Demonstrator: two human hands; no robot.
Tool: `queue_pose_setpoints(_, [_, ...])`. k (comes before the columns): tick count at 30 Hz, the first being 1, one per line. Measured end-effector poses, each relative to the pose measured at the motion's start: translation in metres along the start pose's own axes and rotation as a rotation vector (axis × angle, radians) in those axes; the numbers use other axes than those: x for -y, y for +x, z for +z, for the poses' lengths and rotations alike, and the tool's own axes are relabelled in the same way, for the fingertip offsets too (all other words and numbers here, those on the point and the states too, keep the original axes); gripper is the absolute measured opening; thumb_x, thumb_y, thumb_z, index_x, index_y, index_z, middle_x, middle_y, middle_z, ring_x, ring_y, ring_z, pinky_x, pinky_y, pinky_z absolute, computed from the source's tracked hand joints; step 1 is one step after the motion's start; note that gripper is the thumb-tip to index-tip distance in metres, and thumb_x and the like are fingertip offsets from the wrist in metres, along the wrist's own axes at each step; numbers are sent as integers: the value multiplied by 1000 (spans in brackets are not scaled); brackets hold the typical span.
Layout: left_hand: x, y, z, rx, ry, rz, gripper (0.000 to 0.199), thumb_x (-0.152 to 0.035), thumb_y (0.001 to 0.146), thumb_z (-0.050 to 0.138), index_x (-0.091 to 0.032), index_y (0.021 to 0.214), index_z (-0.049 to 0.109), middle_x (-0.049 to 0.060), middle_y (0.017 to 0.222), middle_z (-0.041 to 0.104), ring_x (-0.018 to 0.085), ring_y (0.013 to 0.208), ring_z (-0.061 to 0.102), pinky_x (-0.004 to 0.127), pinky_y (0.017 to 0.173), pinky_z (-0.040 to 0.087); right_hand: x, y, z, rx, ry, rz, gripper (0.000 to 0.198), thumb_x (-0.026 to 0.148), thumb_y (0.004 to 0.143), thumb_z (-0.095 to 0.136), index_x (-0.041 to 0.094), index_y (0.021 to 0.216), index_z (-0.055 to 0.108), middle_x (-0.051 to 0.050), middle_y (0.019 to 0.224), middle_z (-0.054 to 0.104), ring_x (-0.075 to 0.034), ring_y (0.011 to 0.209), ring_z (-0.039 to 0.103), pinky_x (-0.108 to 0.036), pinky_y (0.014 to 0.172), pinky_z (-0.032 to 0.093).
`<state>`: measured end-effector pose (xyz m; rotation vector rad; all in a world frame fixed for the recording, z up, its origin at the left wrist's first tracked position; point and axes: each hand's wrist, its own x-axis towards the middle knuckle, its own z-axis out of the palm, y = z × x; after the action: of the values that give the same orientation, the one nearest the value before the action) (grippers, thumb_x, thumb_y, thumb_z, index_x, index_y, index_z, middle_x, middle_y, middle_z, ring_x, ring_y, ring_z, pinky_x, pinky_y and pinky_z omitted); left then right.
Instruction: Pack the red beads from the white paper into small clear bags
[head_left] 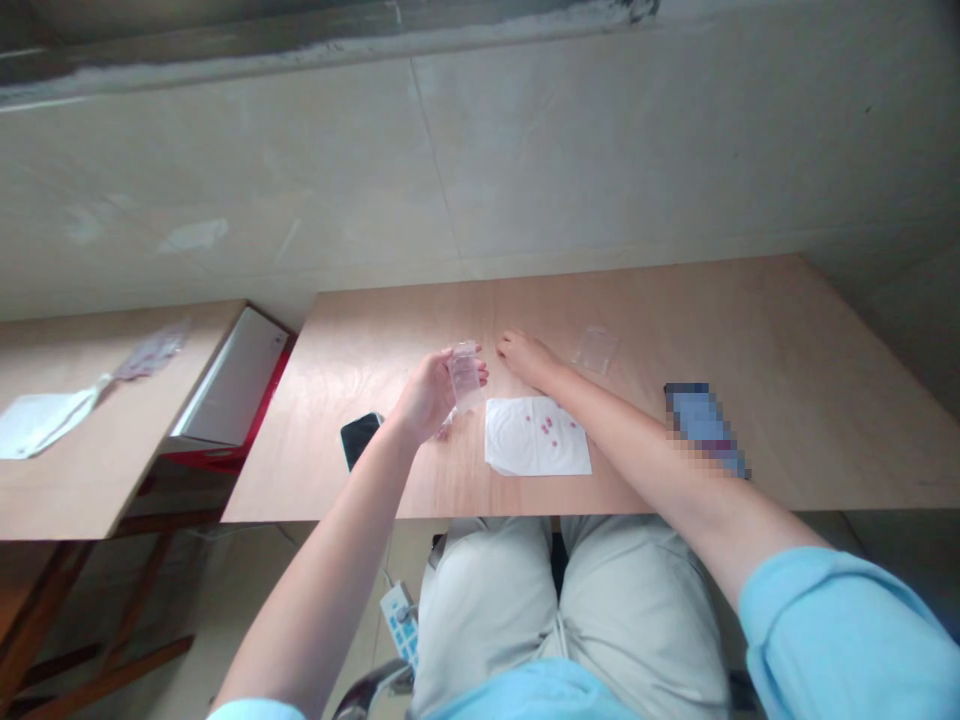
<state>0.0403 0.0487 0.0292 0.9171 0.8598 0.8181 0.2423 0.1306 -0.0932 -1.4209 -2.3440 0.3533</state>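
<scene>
As I watch remotely, the left hand point(431, 393) holds a clear plastic bag point(466, 380) mid-frame; the right hand point(525, 357), curled (I cannot tell whether holding anything), is just right of it, beyond a white sheet point(517, 445) with red pieces point(545, 428)

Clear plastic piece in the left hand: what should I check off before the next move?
1. Left hand holds the clear plastic piece: ok.
2. White sheet lies on the table: ok.
3. Small red pieces gathered in one spot: not ok, they lie scattered on the sheet.
4. Right hand empty: cannot tell, its fingertips are unclear.
5. Dark phone apart from the sheet: ok.
</scene>
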Motion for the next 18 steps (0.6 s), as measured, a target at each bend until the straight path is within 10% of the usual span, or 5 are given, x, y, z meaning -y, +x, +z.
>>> queue_pose_setpoints(18, [54,-14,19,219,1728,340,38,-39,86,62,-16,116,71,13,101,65,30,98,63,41,89,46,38,-123,-58,61,313,-37,17,16,87,63,22,99,74,-5,96,74,-22,89,67,-32,83,48])
